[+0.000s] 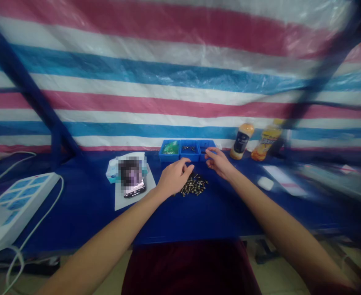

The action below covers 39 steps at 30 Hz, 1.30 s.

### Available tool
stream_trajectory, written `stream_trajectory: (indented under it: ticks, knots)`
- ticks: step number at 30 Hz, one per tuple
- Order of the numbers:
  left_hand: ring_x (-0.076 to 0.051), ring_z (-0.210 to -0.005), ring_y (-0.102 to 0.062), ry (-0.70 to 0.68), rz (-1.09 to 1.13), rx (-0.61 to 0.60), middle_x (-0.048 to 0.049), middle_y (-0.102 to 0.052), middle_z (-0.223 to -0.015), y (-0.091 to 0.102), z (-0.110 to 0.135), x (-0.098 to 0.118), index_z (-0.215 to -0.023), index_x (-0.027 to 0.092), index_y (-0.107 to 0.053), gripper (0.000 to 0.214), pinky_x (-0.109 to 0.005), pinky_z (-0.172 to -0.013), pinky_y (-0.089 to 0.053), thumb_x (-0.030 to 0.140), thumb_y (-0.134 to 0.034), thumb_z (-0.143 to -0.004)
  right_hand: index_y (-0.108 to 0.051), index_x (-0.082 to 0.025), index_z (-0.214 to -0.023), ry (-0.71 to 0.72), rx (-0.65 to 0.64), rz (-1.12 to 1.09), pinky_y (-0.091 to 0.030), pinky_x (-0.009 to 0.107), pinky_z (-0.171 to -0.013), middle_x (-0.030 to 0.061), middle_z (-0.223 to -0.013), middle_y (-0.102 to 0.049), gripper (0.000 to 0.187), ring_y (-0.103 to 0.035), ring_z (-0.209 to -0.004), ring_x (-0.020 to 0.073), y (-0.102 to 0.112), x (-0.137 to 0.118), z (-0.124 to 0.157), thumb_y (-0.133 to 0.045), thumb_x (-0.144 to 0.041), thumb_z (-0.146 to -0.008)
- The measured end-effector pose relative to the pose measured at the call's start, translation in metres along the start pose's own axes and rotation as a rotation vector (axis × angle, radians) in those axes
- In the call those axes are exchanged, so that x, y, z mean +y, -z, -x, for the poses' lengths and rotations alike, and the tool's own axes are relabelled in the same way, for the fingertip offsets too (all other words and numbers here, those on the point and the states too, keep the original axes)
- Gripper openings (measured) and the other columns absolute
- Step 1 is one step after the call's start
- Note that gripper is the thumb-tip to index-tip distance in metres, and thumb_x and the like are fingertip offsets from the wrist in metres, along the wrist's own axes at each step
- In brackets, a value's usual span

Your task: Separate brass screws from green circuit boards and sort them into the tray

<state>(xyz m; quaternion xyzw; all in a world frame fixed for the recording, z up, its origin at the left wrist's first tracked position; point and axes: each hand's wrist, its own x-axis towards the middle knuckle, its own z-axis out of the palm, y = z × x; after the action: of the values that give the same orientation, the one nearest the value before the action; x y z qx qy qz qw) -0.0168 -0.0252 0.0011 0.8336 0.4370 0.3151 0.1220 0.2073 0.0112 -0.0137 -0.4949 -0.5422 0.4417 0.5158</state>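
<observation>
My left hand is at the left edge of a heap of small brass-and-black metal pieces on the blue table. Its fingers are bent and its thumb is close to the index finger; anything between them is too small to make out. Over the near right side of a blue three-compartment bin is my right hand, fingers curled in a pinch whose contents I cannot make out. Green material fills the bin's left compartment. Small dark pieces lie in the middle one; the right one is partly hidden by my right hand.
A phone lies on white paper by a tissue pack. Two drink bottles stand behind right, near a white case. A power strip with a cable sits left. Striped sheeting hangs behind.
</observation>
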Motion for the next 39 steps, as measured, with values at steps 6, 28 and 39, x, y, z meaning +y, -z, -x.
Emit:
stream_trajectory:
  ticks: [6,28,39]
  knots:
    - [-0.020,-0.083,-0.066,0.019,-0.077,0.013,-0.0005,-0.071,-0.089,-0.003,0.000,-0.004,-0.111,0.026,-0.061,0.022,-0.032,-0.071,-0.046,0.035,-0.048,-0.097,-0.057,-0.021,-0.098,0.093,-0.036,0.238,-0.034,0.022,-0.047,-0.0027,-0.071,-0.058,0.029,-0.046,-0.049,0.0085,0.009,0.011,-0.007,-0.060,-0.045,-0.083]
    - [-0.022,-0.090,-0.064,0.049,-0.256,-0.004,-0.0023,-0.068,-0.100,-0.009,0.001,-0.016,-0.100,0.027,-0.068,0.022,-0.033,-0.073,-0.046,0.025,-0.046,-0.095,-0.075,-0.019,-0.089,0.430,-0.427,0.946,-0.045,0.032,-0.084,0.0068,-0.091,-0.070,0.015,-0.063,-0.087,0.0201,-0.003,0.009,0.005,-0.063,-0.028,-0.088]
    - [-0.021,-0.088,-0.064,0.031,-0.209,-0.010,-0.0034,-0.067,-0.094,-0.008,0.000,-0.013,-0.099,0.025,-0.068,0.019,-0.031,-0.074,-0.045,0.029,-0.049,-0.094,-0.072,-0.017,-0.089,0.429,-0.424,0.970,-0.045,0.030,-0.079,0.0073,-0.090,-0.069,0.016,-0.062,-0.083,0.0189,-0.001,0.007,0.004,-0.064,-0.031,-0.089]
